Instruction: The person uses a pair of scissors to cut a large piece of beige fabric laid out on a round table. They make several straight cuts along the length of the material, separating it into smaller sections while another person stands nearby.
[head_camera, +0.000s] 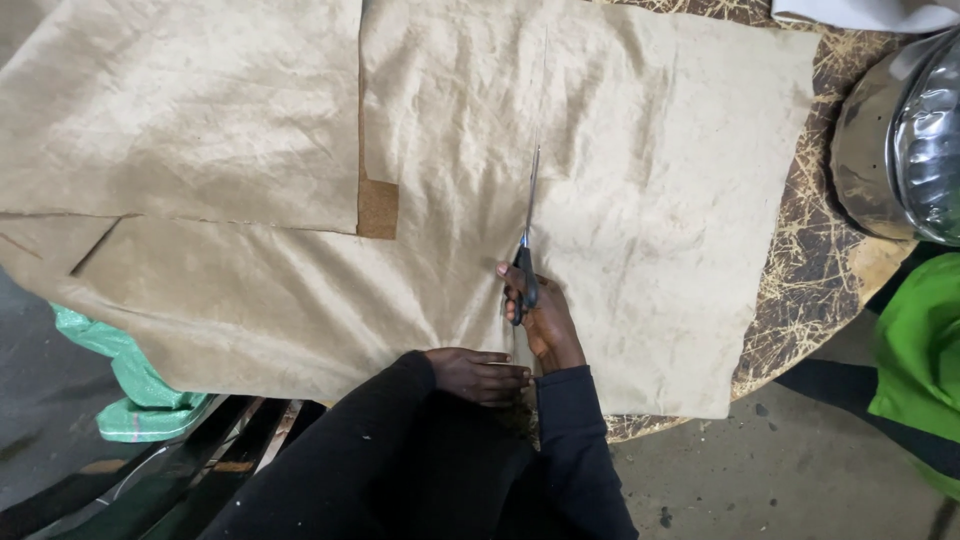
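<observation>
L hand (478, 374) lies flat, fingers spread, pressing the near edge of the brown paper (660, 230) just beside the cut. R hand (542, 318) is closed round the handles of the scissors (527, 262), blades pointing away, slightly parted in the paper mid-sheet. Paper covers the round table (815, 270). Second sheet (180, 110) overlaps on L side. Green bag (130, 385) hangs below L. Far R: shiny metal vessel (900, 150), green cloth (920, 350).
</observation>
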